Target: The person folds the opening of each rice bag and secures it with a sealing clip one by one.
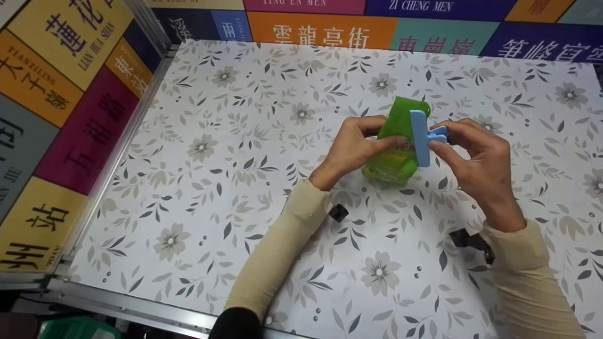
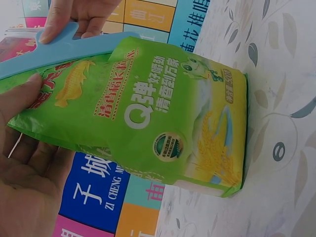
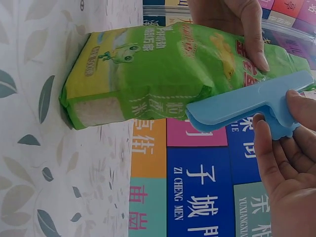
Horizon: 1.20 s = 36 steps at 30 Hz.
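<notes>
A green bag of rice point(image 1: 391, 165) stands upright on the patterned tabletop, its front printed with a frog and rice ears. My left hand point(image 1: 351, 143) grips the bag's upper part, thumb across the front and fingers behind, as the left wrist view shows. On the bag's right edge, near the top, sits a light blue bag clip point(image 1: 420, 139). The clip's handles are pinched between thumb and fingers of my right hand point(image 1: 483, 160). In the right wrist view the clip's long bar point(image 3: 247, 101) lies along the bag's side; whether its far bar is behind the bag is hidden.
The white floral tabletop point(image 1: 198, 188) spreads around both arms. Printed panels with street names point(image 1: 325, 28) stand along the back and left sides. A metal rail point(image 1: 127, 301) runs along the front left edge. Black straps point(image 1: 338, 213) show at the wrists.
</notes>
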Tool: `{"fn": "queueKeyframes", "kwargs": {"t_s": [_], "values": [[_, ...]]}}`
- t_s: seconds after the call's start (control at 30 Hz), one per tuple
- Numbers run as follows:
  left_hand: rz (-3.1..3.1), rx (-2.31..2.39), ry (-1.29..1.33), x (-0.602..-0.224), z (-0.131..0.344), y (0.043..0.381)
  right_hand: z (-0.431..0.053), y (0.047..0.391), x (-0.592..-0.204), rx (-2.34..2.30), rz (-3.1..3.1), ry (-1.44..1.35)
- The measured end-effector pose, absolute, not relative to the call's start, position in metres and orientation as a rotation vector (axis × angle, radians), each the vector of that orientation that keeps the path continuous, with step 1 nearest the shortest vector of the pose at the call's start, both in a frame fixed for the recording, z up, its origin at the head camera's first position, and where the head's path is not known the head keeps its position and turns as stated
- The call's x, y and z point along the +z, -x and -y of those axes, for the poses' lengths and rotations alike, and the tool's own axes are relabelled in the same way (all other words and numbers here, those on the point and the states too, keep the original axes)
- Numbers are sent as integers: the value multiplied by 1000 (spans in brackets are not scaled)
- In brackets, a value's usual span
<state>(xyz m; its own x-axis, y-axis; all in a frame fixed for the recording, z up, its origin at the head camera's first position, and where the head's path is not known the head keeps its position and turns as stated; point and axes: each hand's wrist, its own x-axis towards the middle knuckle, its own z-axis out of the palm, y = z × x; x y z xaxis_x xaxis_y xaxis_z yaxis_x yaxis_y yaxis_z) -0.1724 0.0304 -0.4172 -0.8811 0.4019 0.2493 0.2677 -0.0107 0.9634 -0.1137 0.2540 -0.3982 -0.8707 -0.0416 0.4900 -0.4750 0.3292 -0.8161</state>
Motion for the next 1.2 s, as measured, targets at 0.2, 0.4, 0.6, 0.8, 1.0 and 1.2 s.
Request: {"fn": "queueKeyframes", "kwargs": {"t_s": [0.2,0.4,0.6,0.8,1.0,1.2], "values": [[-2145,2018,-713,-416,-30,172,-251,114,-394,1562,2201,-461],[-2156,1980,-696,-415,-30,172,-250,113,-392,1554,2198,-475],[-2130,2024,-708,-417,-31,172,-249,114,-390,1546,2187,-471],[-2126,2043,-722,-418,-31,172,-248,114,-389,1550,2175,-474],[-2123,2049,-721,-419,-30,172,-248,114,-389,1549,2176,-475],[-2129,2050,-738,-418,-31,172,-248,114,-389,1545,2176,-473]]}}
